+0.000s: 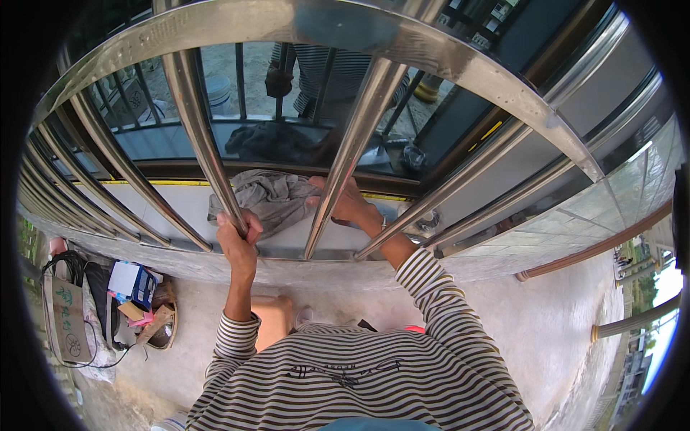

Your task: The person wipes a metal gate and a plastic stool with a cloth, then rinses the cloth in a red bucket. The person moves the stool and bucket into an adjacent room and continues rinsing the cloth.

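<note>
A stainless steel window grille stands before me, its upright bars running down to a low rail. My left hand (237,234) is closed around one steel bar (194,118) near its lower end. Between the bars reaches my right hand (347,202), its fingers on the right end of a crumpled grey cloth (269,202). That cloth lies bunched on the white tiled window sill (183,210), against the dark frame. Another bar (350,145) partly covers the right hand. Behind, the dark window glass (259,143) mirrors the cloth and my striped shirt.
Below left are a cardboard box (67,323) with black cable, a blue box (135,285) and a round basket (172,328). An orange stool (272,323) stands under my left arm. A clear plastic item (428,221) sits at the sill's right. A wide steel band (242,21) crosses above.
</note>
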The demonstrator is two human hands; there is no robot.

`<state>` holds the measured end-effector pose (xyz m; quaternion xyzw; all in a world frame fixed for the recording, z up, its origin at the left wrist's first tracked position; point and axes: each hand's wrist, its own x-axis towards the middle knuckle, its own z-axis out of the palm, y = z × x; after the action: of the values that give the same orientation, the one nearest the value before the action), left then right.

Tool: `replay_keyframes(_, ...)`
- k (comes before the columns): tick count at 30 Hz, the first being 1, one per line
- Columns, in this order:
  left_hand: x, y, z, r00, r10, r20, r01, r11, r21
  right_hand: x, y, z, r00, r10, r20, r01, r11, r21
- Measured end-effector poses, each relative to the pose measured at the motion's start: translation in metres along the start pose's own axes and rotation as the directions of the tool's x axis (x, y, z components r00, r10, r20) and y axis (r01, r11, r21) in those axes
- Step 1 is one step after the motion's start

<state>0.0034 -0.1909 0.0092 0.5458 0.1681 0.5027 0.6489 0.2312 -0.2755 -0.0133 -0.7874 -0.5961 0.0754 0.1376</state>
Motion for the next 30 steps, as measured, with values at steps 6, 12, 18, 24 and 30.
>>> replay_keyframes(6,-0.002,0.000,-0.006,0.997,-0.069,0.038,0.069,0.998,-0.009,-0.023,0.025,-0.015,0.968,0.252,0.000,-0.245,0.940,-0.238)
replay_keyframes(12,0.000,0.006,-0.006,0.992,-0.050,0.115,0.054,0.998,-0.031,-0.050,0.052,-0.041,0.846,0.530,0.054,-0.434,0.744,-0.507)
replay_keyframes(18,0.000,0.004,-0.009,0.982,-0.056,0.182,0.072,0.994,-0.084,-0.051,0.080,-0.030,0.804,0.595,-0.001,-0.474,0.641,-0.603)
replay_keyframes(24,0.000,0.004,-0.013,0.976,-0.037,0.217,0.057,0.994,-0.088,-0.070,0.030,-0.045,0.863,0.485,-0.143,-0.497,0.759,-0.422)
replay_keyframes(30,0.001,0.004,-0.014,0.985,-0.055,0.162,0.061,0.998,-0.033,-0.050,-0.002,-0.031,0.879,0.361,-0.312,-0.435,0.875,-0.213)
